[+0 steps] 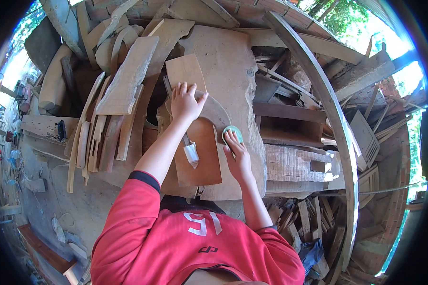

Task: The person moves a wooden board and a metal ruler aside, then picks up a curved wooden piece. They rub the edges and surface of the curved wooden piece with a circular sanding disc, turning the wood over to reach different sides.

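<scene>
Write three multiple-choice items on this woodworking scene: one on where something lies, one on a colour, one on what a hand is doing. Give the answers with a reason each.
1. Where does the metal tool with the pale tip lie?
A. On the reddish board, under the left forearm
B. On the ground by the scrap pile
C. In the right hand

2. What colour is the small round pad under the right hand?
A. Red
B. Pale green
C. Black

3. What is the left hand doing?
A. Gripping a hammer
B. Hanging free in the air
C. Pressing flat, fingers spread, on the curved wooden piece

Answers:
1. A, since the tool rests on the reddish board, crossing beneath the forearm.
2. B, as a pale green edge shows past the fingertips.
3. C, because the palm lies flat on the wood with nothing held.
</scene>
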{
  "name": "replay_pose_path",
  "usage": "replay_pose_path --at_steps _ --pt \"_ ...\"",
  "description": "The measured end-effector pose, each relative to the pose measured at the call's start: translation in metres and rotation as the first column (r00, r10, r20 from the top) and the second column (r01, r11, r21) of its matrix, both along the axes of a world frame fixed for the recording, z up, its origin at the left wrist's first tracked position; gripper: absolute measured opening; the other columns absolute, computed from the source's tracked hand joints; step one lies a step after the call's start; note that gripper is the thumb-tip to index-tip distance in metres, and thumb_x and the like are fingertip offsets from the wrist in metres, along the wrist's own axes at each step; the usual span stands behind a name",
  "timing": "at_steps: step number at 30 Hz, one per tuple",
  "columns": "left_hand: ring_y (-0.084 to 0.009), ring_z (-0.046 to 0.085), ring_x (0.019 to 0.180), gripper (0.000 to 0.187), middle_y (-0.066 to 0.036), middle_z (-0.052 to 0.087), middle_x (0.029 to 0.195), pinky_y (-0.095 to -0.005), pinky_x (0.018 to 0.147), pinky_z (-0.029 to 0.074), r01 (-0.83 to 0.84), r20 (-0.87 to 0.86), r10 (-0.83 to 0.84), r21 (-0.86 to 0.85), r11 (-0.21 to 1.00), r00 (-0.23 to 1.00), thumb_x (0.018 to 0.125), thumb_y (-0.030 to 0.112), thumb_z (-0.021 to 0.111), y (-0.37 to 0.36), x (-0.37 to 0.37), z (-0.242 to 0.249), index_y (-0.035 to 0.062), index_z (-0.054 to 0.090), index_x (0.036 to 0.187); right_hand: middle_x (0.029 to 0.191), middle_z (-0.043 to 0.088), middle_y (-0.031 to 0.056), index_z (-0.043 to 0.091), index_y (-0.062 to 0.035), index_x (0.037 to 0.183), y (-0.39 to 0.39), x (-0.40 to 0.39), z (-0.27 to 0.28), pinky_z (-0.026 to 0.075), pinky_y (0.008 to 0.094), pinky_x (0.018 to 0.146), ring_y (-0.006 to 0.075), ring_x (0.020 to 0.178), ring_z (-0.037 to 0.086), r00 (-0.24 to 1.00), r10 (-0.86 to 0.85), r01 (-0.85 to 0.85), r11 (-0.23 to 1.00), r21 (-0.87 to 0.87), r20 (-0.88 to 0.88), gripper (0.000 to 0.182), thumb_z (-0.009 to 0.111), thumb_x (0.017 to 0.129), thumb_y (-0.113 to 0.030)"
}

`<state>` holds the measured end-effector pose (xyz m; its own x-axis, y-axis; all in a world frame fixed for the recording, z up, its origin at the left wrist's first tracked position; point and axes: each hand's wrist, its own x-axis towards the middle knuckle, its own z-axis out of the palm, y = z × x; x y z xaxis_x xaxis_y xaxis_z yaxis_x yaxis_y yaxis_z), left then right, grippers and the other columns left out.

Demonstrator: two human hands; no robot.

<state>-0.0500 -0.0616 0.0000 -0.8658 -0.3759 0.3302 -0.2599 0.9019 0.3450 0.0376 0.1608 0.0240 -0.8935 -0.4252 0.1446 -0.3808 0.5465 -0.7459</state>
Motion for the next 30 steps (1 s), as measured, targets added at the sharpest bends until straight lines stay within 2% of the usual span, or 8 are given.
replay_pose_path --at_steps 5,12,15,18,19,22,27,30 --pt "-0.0334 0.034 0.128 0.065 -0.021 0.044 0.131 -0.0407 0.107 0.023 0.066 0.026 -0.066 -0.008 0.998 0.998 0.082 0.059 0.048 0.001 0.002 0.003 0.0083 0.054 0.122 0.133 0.045 0.0151 0.05 -0.0051 0.126 -0.01 -0.007 0.002 0.027 0.0413 0.104 0.0298 0.129 0.035 1.0 -0.021 0.022 0.999 0.03 -0.019 0.039 0.052 0.089 -0.015" --pt "-0.032 0.033 0.129 0.072 -0.022 0.044 0.131 -0.0403 0.108 0.022 0.058 0.033 -0.059 0.034 0.998 0.998 0.082 0.057 0.047 0.001 0.0 0.002 0.0009 0.045 0.128 0.133 0.047 0.0081 0.052 -0.0105 0.126 -0.039 -0.072 -0.012 0.026 0.0437 0.103 0.0243 0.129 0.037 0.989 0.058 -0.048 0.996 0.079 -0.133 0.042 0.053 0.088 -0.029" --pt "-0.0307 0.033 0.129 0.072 -0.021 0.044 0.132 -0.0393 0.108 0.022 0.034 0.024 -0.034 0.023 0.999 0.999 0.083 0.054 0.047 0.001 -0.001 0.0 -0.0018 0.044 0.128 0.133 0.047 0.0088 0.052 -0.0089 0.125 -0.043 -0.084 -0.016 0.03 0.0405 0.103 0.0268 0.128 0.037 0.991 0.103 -0.109 0.991 -0.079 -0.081 0.042 0.053 0.088 -0.027" --pt "-0.0297 0.034 0.129 0.07 -0.02 0.044 0.131 -0.0386 0.108 0.022 0.025 0.028 -0.026 0.017 1.0 0.999 0.083 0.053 0.048 0.002 0.0 0.0 -0.0018 0.045 0.127 0.132 0.047 0.011 0.052 -0.0067 0.124 -0.043 -0.075 -0.019 0.031 0.0408 0.102 0.0291 0.127 0.037 0.987 0.071 -0.076 0.997 -0.031 -0.142 0.041 0.054 0.087 -0.024" --pt "-0.0297 0.034 0.129 0.07 -0.02 0.044 0.131 -0.0386 0.108 0.022 0.023 0.027 -0.024 0.018 1.0 0.999 0.083 0.053 0.048 0.002 0.001 0.0 -0.0018 0.045 0.127 0.132 0.047 0.0126 0.052 -0.0056 0.124 -0.042 -0.071 -0.02 0.03 0.0427 0.102 0.0301 0.128 0.037 0.991 0.063 -0.077 0.989 -0.124 -0.116 0.041 0.055 0.087 -0.022" --pt "-0.0293 0.034 0.129 0.068 -0.019 0.044 0.132 -0.0384 0.109 0.021 0.083 0.05 -0.083 0.006 0.997 0.995 0.083 0.052 0.048 0.002 0.001 0.001 -0.0011 0.046 0.126 0.132 0.046 0.0129 0.052 -0.0052 0.124 -0.029 -0.047 -0.017 0.028 0.0434 0.103 0.0303 0.128 0.036 0.991 0.054 -0.07 0.989 -0.127 -0.126 0.041 0.056 0.086 -0.02" --pt "-0.0291 0.032 0.13 0.068 -0.018 0.042 0.134 -0.0384 0.109 0.021 0.079 0.071 -0.08 0.009 0.997 0.994 0.084 0.053 0.047 0.003 0.002 0.004 -0.0004 0.046 0.126 0.135 0.044 0.0108 0.049 -0.0091 0.128 -0.004 0.007 -0.01 0.021 0.0455 0.105 0.0273 0.131 0.033 0.996 0.056 -0.054 0.998 0.03 -0.076 0.04 0.051 0.089 -0.02" --pt "-0.0296 0.032 0.13 0.067 -0.018 0.042 0.134 -0.0387 0.109 0.02 0.093 0.061 -0.093 -0.008 0.996 0.994 0.084 0.052 0.046 0.002 0.002 0.001 -0.0003 0.046 0.126 0.137 0.043 0.0092 0.048 -0.0115 0.129 0.0 0.019 -0.013 0.019 0.0465 0.106 0.0248 0.132 0.031 0.999 0.038 -0.037 0.996 -0.086 0.019 0.04 0.049 0.091 -0.02"
